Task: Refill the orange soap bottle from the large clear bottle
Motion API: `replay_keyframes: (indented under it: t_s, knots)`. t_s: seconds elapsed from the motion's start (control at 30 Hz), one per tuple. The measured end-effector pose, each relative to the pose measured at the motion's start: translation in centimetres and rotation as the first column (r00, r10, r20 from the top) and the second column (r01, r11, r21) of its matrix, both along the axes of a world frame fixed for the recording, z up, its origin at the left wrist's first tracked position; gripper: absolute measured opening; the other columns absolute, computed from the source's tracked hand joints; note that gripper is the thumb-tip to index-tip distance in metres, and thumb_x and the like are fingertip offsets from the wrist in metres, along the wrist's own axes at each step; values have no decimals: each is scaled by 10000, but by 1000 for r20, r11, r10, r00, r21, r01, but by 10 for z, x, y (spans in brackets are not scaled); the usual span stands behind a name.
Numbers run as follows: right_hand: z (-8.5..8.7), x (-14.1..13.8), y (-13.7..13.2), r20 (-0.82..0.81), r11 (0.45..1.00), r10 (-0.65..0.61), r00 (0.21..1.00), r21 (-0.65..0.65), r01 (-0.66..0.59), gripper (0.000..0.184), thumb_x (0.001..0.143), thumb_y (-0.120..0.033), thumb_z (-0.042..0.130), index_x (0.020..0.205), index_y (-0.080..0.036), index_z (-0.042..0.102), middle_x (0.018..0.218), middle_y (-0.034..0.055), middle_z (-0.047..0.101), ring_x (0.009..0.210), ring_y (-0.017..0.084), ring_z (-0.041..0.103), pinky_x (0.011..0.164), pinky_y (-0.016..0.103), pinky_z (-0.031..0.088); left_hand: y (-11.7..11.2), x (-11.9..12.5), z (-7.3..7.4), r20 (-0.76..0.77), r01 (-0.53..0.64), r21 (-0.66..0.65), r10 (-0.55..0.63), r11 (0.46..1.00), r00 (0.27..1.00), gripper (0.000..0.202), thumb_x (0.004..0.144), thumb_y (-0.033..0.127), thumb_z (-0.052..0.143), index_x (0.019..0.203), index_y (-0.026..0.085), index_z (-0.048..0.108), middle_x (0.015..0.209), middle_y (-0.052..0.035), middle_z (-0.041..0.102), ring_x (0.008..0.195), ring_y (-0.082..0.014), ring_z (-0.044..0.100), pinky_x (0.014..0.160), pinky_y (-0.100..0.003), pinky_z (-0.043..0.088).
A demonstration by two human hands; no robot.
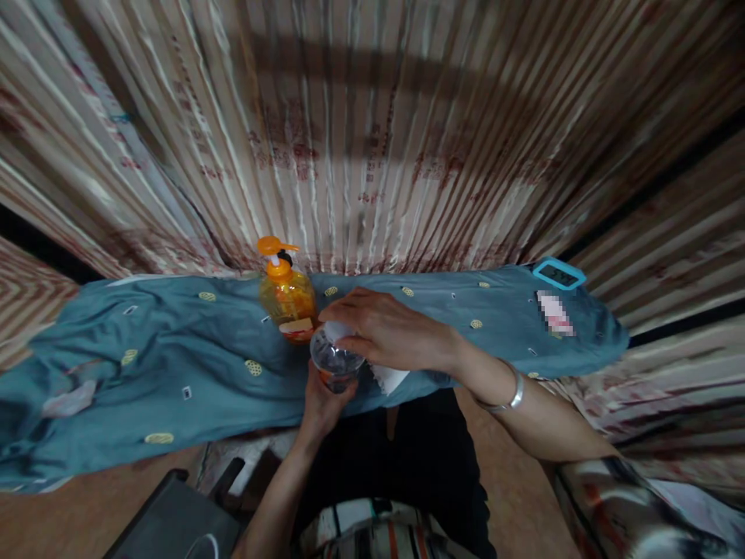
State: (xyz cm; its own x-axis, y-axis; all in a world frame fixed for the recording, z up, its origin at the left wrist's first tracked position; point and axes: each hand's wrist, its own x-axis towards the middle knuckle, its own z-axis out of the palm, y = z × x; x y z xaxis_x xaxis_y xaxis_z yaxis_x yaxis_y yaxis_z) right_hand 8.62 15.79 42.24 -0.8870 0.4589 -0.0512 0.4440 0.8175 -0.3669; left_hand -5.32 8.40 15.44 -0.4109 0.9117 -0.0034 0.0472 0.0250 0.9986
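Note:
My left hand [322,405] grips a clear plastic bottle [334,362] from below, fingers wrapped round its body. My right hand [381,329] is closed over the bottle's white cap, with a crumpled white tissue [389,378] tucked under the palm. Both hands are above the near edge of a table draped in a blue-green patterned cloth [174,365]. An orange pump bottle of liquid soap [286,295] stands just left of the hands, not touched. A silver bangle [511,392] is on my right wrist.
A small turquoise digital device [559,273] lies at the cloth's far right corner, a white object [554,312] beside it. Striped curtain fabric [372,132] hangs behind the table. A dark chair or case [174,520] sits low at the left.

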Motion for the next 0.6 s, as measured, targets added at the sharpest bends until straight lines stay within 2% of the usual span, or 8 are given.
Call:
replay_keyframes:
  t_s: [0.07,0.17,0.23,0.3,0.4,0.5,0.6]
  knots:
    - [-3,1,2,-27,1000,8,1000,-27,-9,388,1079,19,731,1461,39,664,1452,207,703,1388,404,613,1233,552,478,0,1,0,17,8,-2,-8,1000,1000,781,594,380,977,1281,188,658,1118,-118,864,995,-338,854,935,-482,699]
    - [-3,1,2,3,999,-46,999,-5,46,499,1088,-106,821,1526,34,626,1468,240,686,1405,430,604,1214,559,496,0,1,0,22,5,-10,-5,1000,1000,811,590,402,971,1299,188,640,1133,-114,858,1010,-337,848,950,-485,692]
    - [0,0,1,34,996,-82,996,26,81,430,1108,-162,818,1471,17,673,1410,236,715,1371,444,625,1180,569,521,0,1,-1,20,8,-34,-8,999,1000,816,583,415,961,1295,187,632,1135,-114,851,1018,-344,843,965,-500,684]
    - [2,-1,1,44,996,-82,996,36,81,335,1128,-136,773,1424,7,707,1367,214,740,1344,431,644,1175,558,522,1,1,-2,22,18,-54,-16,998,1000,814,577,419,950,1287,187,625,1156,-121,844,1037,-354,837,978,-516,676]
    - [1,1,2,14,998,-53,999,18,53,342,1121,-76,750,1450,4,697,1406,204,734,1329,388,659,1194,503,500,1,2,-3,10,9,-51,-9,999,1000,816,573,411,942,1289,193,619,1199,-130,836,1073,-361,827,1004,-529,667]
    - [-8,8,6,-129,1000,1,992,29,3,339,1085,-24,766,1417,10,707,1363,197,753,1287,360,682,1172,458,507,0,2,-4,-13,0,-47,0,999,1000,825,582,412,949,1309,194,624,1193,-123,836,1076,-360,829,1018,-533,666]
    - [-19,18,11,-333,998,47,942,55,-31,361,1073,-49,792,1420,-1,703,1281,167,770,1217,328,703,1071,407,545,0,1,-6,0,12,-34,-12,999,1000,832,595,404,955,1330,195,626,1229,-134,835,1138,-373,824,1067,-557,654]
